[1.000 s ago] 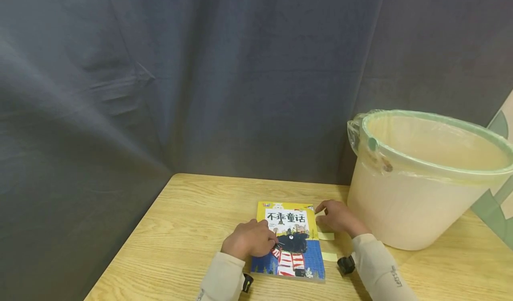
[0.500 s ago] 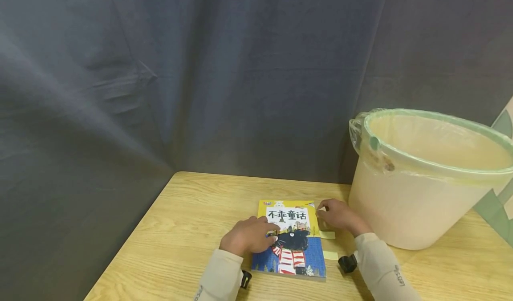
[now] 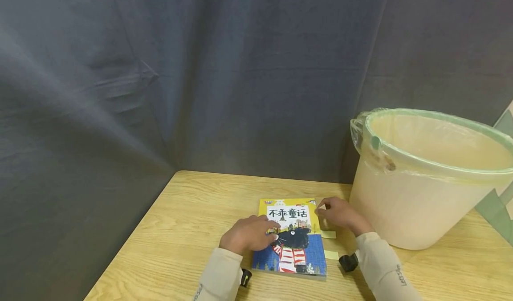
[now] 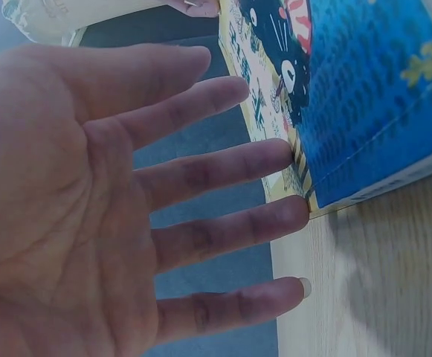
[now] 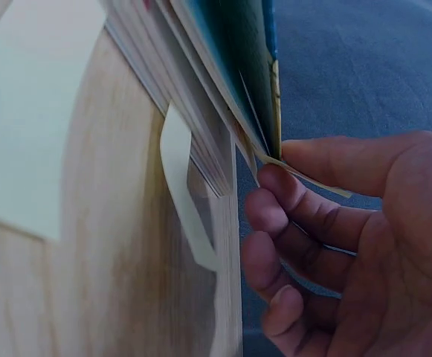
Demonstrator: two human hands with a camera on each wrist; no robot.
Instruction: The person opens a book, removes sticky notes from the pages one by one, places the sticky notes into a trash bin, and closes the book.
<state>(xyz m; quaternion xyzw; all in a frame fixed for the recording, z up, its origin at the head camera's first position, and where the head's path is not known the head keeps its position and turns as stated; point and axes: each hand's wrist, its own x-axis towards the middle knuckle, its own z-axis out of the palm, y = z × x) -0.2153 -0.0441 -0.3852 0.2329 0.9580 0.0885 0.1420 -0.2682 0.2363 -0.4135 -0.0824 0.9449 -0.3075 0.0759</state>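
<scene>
A picture book (image 3: 288, 252) with a yellow and blue cover and a black animal on it lies on the wooden table. My left hand (image 3: 250, 234) is over its left side; in the left wrist view, the hand's fingers (image 4: 216, 167) are straight and spread, tips at the cover's edge. At the book's upper right edge, my right hand (image 3: 340, 214) pinches between thumb and index finger. The right wrist view has the cover edge (image 5: 276, 104) and a pale yellow paper tab (image 5: 320, 184) at that pinch. More paper tabs (image 3: 331, 255) stick out below it.
A large cream bucket (image 3: 417, 207) with a green rim and clear plastic film stands on the right, close beyond my right hand. A dark grey curtain (image 3: 260, 91) hangs behind and left of the wooden table (image 3: 192, 216).
My right thumb and index finger have come together at the book's edge. The left hand has shifted slightly up the cover and its fingers have spread. The book lies about where it was.
</scene>
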